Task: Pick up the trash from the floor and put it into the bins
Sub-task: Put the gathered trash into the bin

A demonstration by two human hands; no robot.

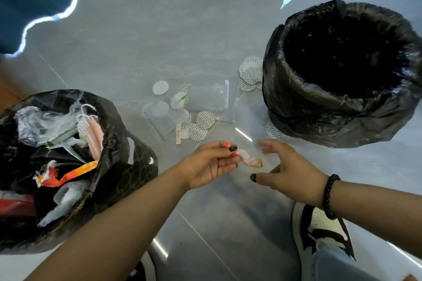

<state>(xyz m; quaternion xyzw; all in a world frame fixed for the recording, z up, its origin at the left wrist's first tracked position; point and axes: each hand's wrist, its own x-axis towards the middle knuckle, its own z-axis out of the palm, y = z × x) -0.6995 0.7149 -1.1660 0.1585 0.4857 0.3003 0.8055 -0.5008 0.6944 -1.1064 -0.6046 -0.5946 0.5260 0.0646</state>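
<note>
Head view, lower centre: left hand (209,163) pinching a crumpled white-and-orange wrapper (249,159) above the grey tiled floor (159,29). Right hand (288,170) just beside, fingers loosely spread, grasping nothing. Centre: clear plastic bags (209,98) and round foil seals (205,119) scattered. Left: black-lined bin full of trash (114,125). Upper right: black-lined empty bin (296,102).

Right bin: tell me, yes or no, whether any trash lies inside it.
Cannot tell: the right bin shows only a dark black-liner interior, while the left bin is visibly packed with wrappers and plastic.
</note>
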